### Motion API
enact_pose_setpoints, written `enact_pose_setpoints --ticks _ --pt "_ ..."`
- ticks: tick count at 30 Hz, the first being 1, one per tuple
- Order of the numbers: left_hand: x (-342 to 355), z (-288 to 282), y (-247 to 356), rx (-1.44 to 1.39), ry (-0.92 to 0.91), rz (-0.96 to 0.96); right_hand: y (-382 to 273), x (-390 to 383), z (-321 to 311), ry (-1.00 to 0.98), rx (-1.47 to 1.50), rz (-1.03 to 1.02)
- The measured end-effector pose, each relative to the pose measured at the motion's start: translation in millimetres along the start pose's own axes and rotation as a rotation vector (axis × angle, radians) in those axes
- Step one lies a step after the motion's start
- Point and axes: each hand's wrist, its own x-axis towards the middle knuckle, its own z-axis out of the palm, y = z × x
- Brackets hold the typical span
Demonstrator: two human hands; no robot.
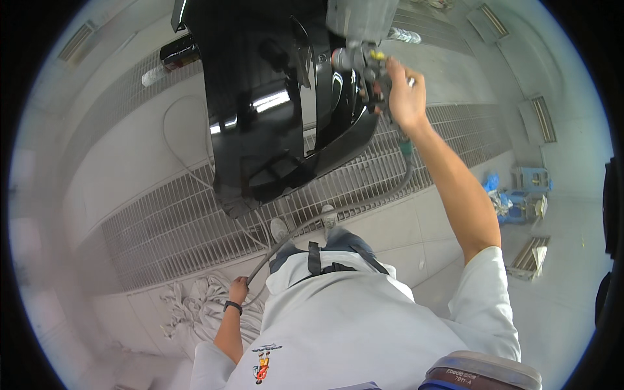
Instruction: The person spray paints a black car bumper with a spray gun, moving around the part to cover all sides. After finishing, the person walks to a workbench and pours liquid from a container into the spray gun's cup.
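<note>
My right hand (408,97) is wrapped round a spray gun (359,60) and holds it up over the right side of a glossy black car bumper (253,130). A translucent paint cup (362,18) sits on top of the gun, cut off by the upper edge. From the gun's lower end, at a green fitting, a grey air hose (383,195) curves down and left past my waist. Lower left, my left hand (239,290) is closed round that hose. The bumper's surface shows bright reflections; its far end runs out of view.
Metal floor grating (162,227) crosses beneath the bumper. Crumpled grey sheeting (201,305) lies on the floor at left. Blue stools (520,195) with rags stand at the right. A thin pale cable (174,153) loops left of the bumper. A black box-like piece (180,52) is at upper left.
</note>
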Motion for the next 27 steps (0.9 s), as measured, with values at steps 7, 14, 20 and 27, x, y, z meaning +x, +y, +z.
enact_pose_setpoints --ticks 7,14,20,27 --pt "-65 62 47 -0.077 0.010 -0.242 96 -78 -59 -0.566 -0.021 -0.070" --pt "-69 82 150 -0.424 0.119 -0.519 66 -34 -59 -0.563 -0.079 -0.222" --pt "-66 90 191 -0.117 0.153 -0.204 -21 69 -41 -0.358 0.012 -0.144" --pt "-71 80 177 -0.111 0.238 -0.242 -80 59 -52 -0.010 -0.127 -0.293"
